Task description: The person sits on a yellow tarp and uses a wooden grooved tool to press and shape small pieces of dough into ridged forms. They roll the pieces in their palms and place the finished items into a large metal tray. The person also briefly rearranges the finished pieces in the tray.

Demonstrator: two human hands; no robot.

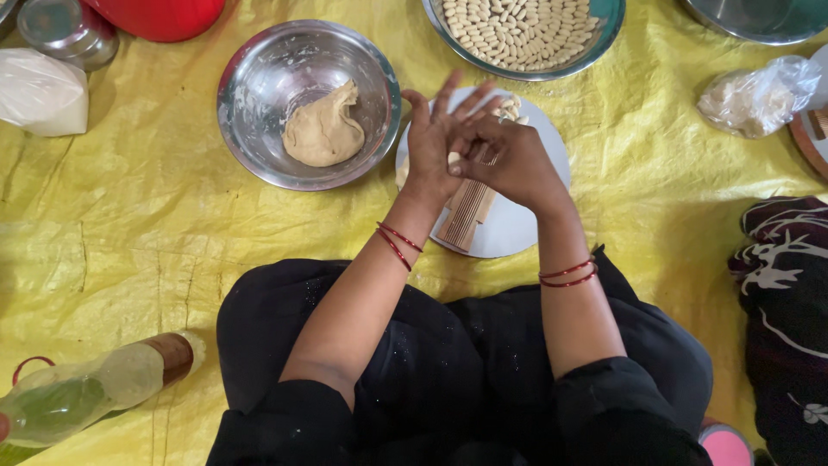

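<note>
My left hand (pixel 434 138) is raised with its palm turned inward and fingers spread, and a small piece of dough (pixel 454 158) lies against the palm. My right hand (pixel 509 160) presses its fingers onto that piece, rolling it against the left palm. Both hands hover over a white round plate (pixel 535 220). On the plate lies a ribbed wooden comb board (pixel 467 214), and a few small shaped dough pieces (pixel 511 107) sit at the plate's far edge. A steel bowl (pixel 259 78) to the left holds a lump of tan dough (pixel 322 131).
A bowl (pixel 609 26) full of shaped dough pieces stands at the top. A plastic bag (pixel 757 95) lies at right, a white bag (pixel 39 93) and steel lidded tin (pixel 65 30) at top left, a bottle (pixel 95 388) at bottom left. Yellow sheet (pixel 129 216) covers the floor.
</note>
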